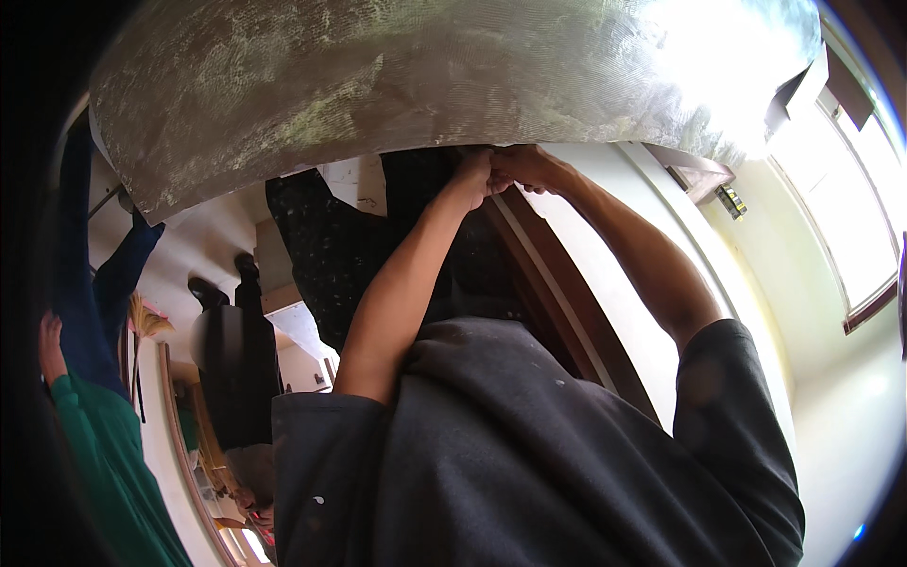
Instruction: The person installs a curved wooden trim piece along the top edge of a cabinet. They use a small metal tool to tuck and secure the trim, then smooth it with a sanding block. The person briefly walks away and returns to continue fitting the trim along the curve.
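Mottled sheet [378,90] just beside the curled hands [527,168], exact grasp impossible to tell.

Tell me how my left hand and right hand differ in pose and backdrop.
The left hand points up and rightward on its slanting forearm; the right hand comes in up and leftward on its own. The left hand's forearm crosses dark trousers in view, while the right hand's crosses a white surface. Both are bare and overlap in view by the large streaked panel's lower edge; whether either grips anything is unclear.
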### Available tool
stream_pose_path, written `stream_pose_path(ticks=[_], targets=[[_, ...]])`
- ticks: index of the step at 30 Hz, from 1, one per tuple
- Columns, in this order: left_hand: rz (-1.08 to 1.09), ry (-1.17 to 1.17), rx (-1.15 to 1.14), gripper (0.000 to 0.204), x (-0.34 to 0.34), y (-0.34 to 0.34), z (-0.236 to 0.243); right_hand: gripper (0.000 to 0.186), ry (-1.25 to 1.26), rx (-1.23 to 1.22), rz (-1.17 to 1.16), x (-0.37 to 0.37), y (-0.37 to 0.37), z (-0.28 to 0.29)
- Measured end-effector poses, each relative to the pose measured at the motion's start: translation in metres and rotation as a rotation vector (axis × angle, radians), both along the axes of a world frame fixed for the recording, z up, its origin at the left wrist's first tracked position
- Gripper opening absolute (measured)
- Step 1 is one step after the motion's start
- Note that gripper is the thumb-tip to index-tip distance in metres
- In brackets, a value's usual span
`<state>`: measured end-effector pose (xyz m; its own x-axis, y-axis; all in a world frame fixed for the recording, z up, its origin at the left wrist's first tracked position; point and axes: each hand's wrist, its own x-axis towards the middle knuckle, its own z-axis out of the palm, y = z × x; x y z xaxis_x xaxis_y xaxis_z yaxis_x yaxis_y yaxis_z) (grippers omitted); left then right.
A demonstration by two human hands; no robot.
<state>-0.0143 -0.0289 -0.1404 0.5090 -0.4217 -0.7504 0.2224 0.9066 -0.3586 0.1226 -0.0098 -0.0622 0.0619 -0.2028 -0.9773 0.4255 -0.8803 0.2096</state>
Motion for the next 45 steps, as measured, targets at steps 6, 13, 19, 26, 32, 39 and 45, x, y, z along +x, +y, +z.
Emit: stream_pose_path(ticks=[6,13,19,26,32,39,45], targets=[[0.068,-0.014,-0.018,0.014,0.000,-0.002,-0.002,0.048,-0.039,0.065,-0.002,-0.006,0.000,0.002],[-0.100,-0.122,0.017,0.035,0.009,0.000,-0.026,0.037,-0.023,-0.018,-0.010,0.005,0.001,-0.005],[-0.063,-0.058,0.094,0.034,0.007,0.000,-0.012,0.038,0.093,-0.030,0.107,0.009,-0.005,-0.014],[-0.028,0.001,0.072,0.038,-0.016,-0.002,0.029,0.046,-0.057,0.189,0.010,-0.009,-0.010,0.026],[0.021,0.082,0.099,0.036,-0.011,-0.002,0.009,0.047,-0.002,0.104,-0.011,-0.014,0.004,0.003],[0.021,-0.023,0.037,0.024,-0.008,0.002,-0.018,0.048,0.021,0.015,-0.019,-0.009,0.003,-0.014],[0.017,-0.002,-0.022,0.023,-0.004,0.000,-0.023,0.051,-0.046,0.062,0.009,-0.014,0.003,-0.012]])
